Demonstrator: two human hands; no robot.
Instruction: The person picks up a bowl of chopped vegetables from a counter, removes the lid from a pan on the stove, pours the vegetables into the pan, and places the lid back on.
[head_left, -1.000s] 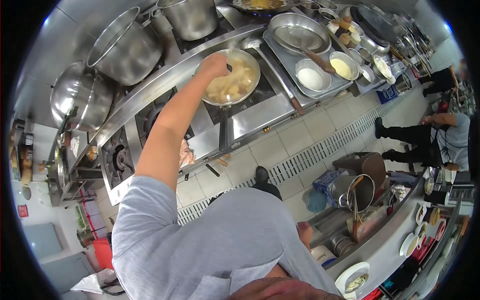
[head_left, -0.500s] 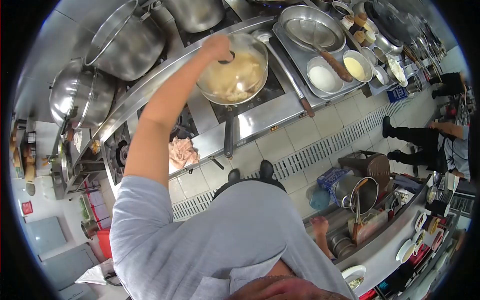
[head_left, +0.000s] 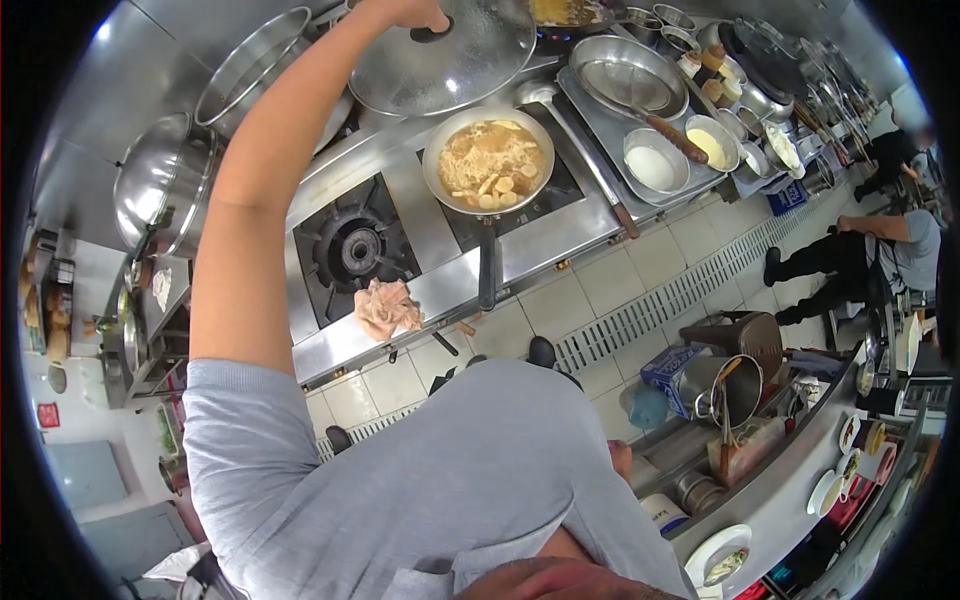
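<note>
My left hand (head_left: 412,12) is closed around the dark knob of a large domed lid (head_left: 445,62), raised beyond a frying pan. The pan (head_left: 432,180) sits on a stove burner with its black handle towards me. Bubbling brown liquid with pale round slices (head_left: 492,175) fills it. A crumpled pink cloth (head_left: 387,309) lies on the stove's front edge, left of the pan handle. My right hand (head_left: 621,458) shows only partly at my right side, away from the stove; its fingers cannot be made out.
A bare burner (head_left: 360,248) is left of the pan. Steel pots (head_left: 165,185) stand at the far left. On the right are a long-handled ladle (head_left: 585,155) and a tray (head_left: 640,197) with bowls. Another person (head_left: 905,250) stands at the far right, near a counter (head_left: 790,500).
The lid has been lifted off the pan and moved up and away with my left hand, uncovering the food. My right hand has drawn back closer to my body.
</note>
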